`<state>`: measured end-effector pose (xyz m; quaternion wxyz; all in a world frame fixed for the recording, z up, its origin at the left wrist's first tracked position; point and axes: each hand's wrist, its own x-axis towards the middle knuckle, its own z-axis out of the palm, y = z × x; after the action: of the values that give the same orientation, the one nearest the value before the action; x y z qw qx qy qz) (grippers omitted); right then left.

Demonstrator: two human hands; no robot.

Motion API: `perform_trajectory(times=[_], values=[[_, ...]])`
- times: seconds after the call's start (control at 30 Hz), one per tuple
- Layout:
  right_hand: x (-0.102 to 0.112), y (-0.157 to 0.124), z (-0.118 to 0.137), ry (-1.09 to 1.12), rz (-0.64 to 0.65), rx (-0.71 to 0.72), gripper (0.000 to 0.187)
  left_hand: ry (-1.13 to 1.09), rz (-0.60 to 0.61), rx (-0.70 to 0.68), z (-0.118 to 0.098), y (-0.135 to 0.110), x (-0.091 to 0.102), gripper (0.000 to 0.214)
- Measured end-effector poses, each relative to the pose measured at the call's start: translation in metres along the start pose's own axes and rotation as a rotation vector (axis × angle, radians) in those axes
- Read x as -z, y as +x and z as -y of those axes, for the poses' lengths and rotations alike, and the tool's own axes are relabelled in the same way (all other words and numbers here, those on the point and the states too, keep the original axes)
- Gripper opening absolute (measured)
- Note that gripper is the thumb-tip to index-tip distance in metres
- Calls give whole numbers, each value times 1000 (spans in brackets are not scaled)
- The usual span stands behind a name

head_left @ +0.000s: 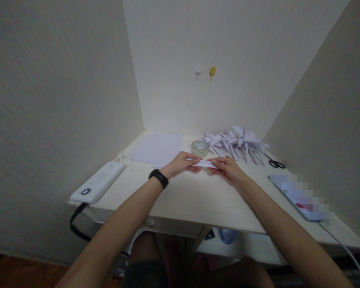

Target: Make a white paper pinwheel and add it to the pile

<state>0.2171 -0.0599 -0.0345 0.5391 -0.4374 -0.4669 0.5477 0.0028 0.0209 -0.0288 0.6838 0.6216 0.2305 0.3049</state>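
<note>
A narrow folded strip of white paper (204, 163) spans the gap between my two hands, just above the desk. My left hand (184, 163), with a black band on its wrist, pinches the strip's left end between thumb and fingers. At the other end, my right hand (226, 168) grips it the same way. Fingers cover both ends of the strip. Right behind my hands stands a roll of clear tape (200, 148). A pile of white paper pinwheels (240, 140) with paper sticks lies behind my right hand.
White paper sheets (157, 146) lie at the back left, near small white scraps (123, 156). A white power bank (99, 184) with a black strap sits on the left edge. Black-handled scissors (276, 163) and a tablet-like device (298, 198) with a cable are on the right. Walls enclose the desk.
</note>
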Motion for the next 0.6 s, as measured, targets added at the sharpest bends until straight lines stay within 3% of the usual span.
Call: perform_trajectory(times=[0.2, 0.6], values=[[0, -2, 2, 8, -10, -11, 35, -53, 53, 63, -4, -6, -5, 38], [2, -2, 1, -8, -20, -26, 35, -30, -11, 42, -5, -6, -9, 39]])
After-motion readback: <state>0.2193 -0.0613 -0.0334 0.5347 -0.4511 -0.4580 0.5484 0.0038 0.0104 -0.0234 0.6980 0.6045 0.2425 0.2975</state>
